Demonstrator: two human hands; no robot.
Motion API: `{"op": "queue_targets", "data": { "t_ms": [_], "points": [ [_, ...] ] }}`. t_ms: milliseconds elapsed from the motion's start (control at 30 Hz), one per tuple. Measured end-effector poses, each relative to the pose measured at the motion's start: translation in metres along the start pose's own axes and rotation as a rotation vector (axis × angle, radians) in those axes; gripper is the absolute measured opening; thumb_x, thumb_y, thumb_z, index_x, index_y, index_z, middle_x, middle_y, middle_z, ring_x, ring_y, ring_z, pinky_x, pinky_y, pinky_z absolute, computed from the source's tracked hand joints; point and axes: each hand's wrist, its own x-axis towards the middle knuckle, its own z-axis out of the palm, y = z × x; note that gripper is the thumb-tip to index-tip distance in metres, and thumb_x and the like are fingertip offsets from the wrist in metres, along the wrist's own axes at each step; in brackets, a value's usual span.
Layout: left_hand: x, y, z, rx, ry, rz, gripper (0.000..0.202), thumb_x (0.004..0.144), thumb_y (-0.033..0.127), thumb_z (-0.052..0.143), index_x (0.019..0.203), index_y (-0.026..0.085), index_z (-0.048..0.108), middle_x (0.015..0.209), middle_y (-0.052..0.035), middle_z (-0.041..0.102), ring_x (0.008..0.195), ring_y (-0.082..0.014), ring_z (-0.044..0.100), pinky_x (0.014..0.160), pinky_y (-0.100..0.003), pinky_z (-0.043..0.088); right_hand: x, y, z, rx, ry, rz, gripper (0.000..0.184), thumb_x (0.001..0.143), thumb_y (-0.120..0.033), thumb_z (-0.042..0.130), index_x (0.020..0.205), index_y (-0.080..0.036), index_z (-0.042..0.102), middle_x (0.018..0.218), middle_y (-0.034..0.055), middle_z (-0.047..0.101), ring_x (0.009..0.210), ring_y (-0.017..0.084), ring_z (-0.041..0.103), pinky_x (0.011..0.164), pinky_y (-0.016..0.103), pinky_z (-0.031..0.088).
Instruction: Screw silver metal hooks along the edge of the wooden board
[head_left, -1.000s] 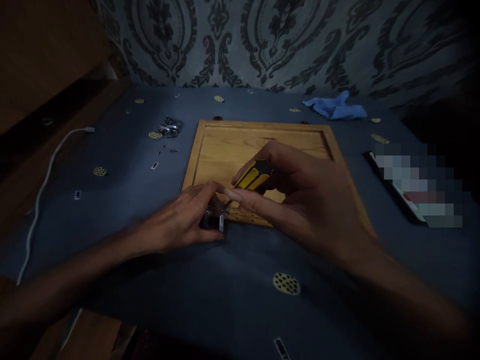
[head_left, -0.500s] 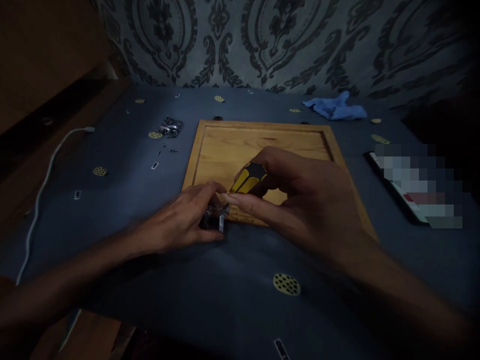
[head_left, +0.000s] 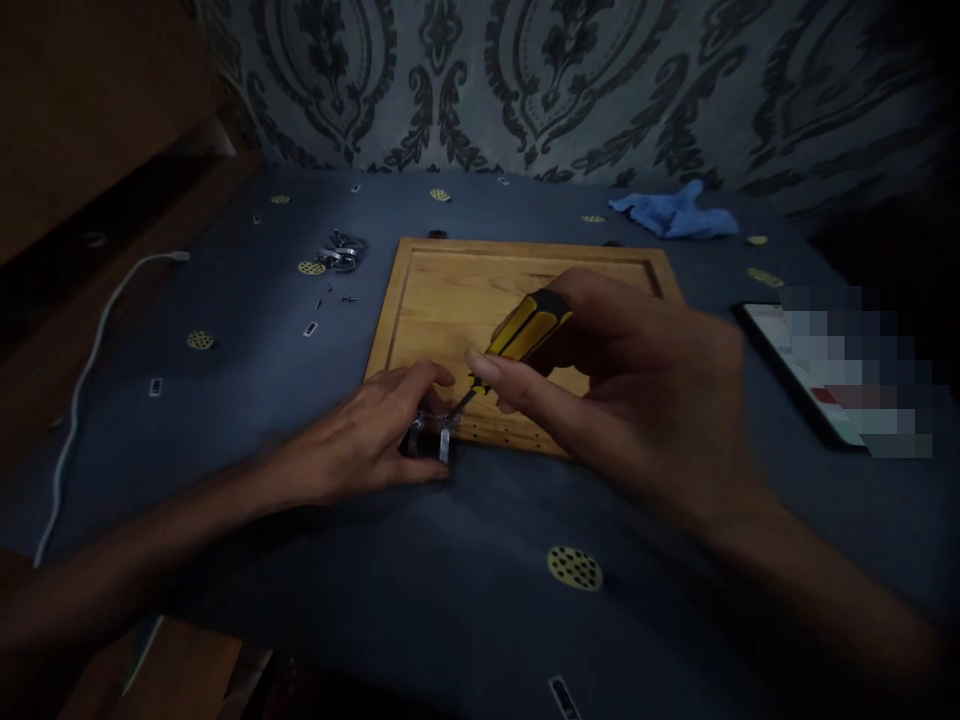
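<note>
A yellow-and-black screwdriver (head_left: 527,328) is gripped by the handle in my right hand (head_left: 637,390). It leans, and its shaft points down-left to a shiny metal hook (head_left: 445,446) at the near edge of a framed wooden board (head_left: 442,300). My left hand (head_left: 367,430) curls around that hook, thumb below and fingers above, steadying it against the board's edge. Small dark holes run along this edge to the right of the hook. Whether a screw sits under the screwdriver's tip is too small to tell.
Several metal hooks (head_left: 343,252) lie piled left of the board, with loose screws (head_left: 348,299) nearby. A blue cloth (head_left: 675,212) lies at the back right. A phone (head_left: 799,375) rests at the right. A white cable (head_left: 79,400) runs along the left side.
My right hand has shifted up and right with the screwdriver, whose shaft now shows. My left hand stays at the hook.
</note>
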Motion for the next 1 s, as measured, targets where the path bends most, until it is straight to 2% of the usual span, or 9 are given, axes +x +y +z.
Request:
{"op": "queue_targets", "data": {
  "t_ms": [200, 467, 667, 833, 1000],
  "points": [
    [0.0, 0.001, -0.001, -0.011, -0.01, -0.002, 0.043, 0.087, 0.035, 0.076, 0.116, 0.027, 0.045, 0.121, -0.0065, 0.066, 0.115, -0.0293, 0.066, 0.096, -0.045, 0.055, -0.001, -0.002, 0.0, -0.027, -0.016, 0.031, 0.034, 0.088, -0.045, 0.081, 0.075, -0.024, 0.058, 0.067, -0.0029, 0.065, 0.06, 0.014, 0.064, 0.053, 0.029, 0.051],
    [0.001, -0.002, 0.001, 0.015, 0.01, 0.023, 0.047, 0.086, 0.034, 0.077, 0.119, 0.027, 0.044, 0.118, -0.0059, 0.066, 0.111, -0.0286, 0.067, 0.092, -0.043, 0.057, -0.001, 0.001, 0.0, -0.071, -0.042, -0.013, 0.036, 0.091, -0.045, 0.077, 0.075, -0.024, 0.054, 0.065, -0.0037, 0.062, 0.058, 0.014, 0.062, 0.055, 0.029, 0.052],
    [0.0, -0.004, 0.002, 0.034, 0.026, 0.054, 0.049, 0.088, 0.034, 0.076, 0.124, 0.028, 0.043, 0.114, -0.0042, 0.064, 0.107, -0.0272, 0.067, 0.09, -0.041, 0.056, -0.001, 0.0, 0.0, -0.002, -0.126, 0.019, 0.033, 0.092, -0.045, 0.077, 0.081, -0.024, 0.054, 0.073, -0.0025, 0.064, 0.062, 0.014, 0.066, 0.053, 0.027, 0.051],
    [0.0, -0.007, 0.003, 0.048, 0.025, 0.05, 0.051, 0.088, 0.036, 0.076, 0.126, 0.028, 0.043, 0.11, -0.0028, 0.064, 0.102, -0.0257, 0.067, 0.084, -0.039, 0.056, 0.002, -0.002, -0.005, 0.056, -0.209, 0.074, 0.024, 0.094, -0.045, 0.074, 0.093, -0.022, 0.064, 0.089, 0.0012, 0.073, 0.068, 0.015, 0.07, 0.057, 0.028, 0.055],
    [0.0, -0.005, 0.002, 0.035, 0.024, 0.055, 0.053, 0.088, 0.037, 0.077, 0.127, 0.028, 0.042, 0.11, -0.003, 0.065, 0.104, -0.0263, 0.066, 0.085, -0.039, 0.056, 0.006, 0.001, -0.01, 0.114, -0.303, 0.073, 0.028, 0.094, -0.046, 0.073, 0.082, -0.022, 0.064, 0.084, 0.0009, 0.073, 0.069, 0.015, 0.07, 0.054, 0.026, 0.053]
  ]
}}
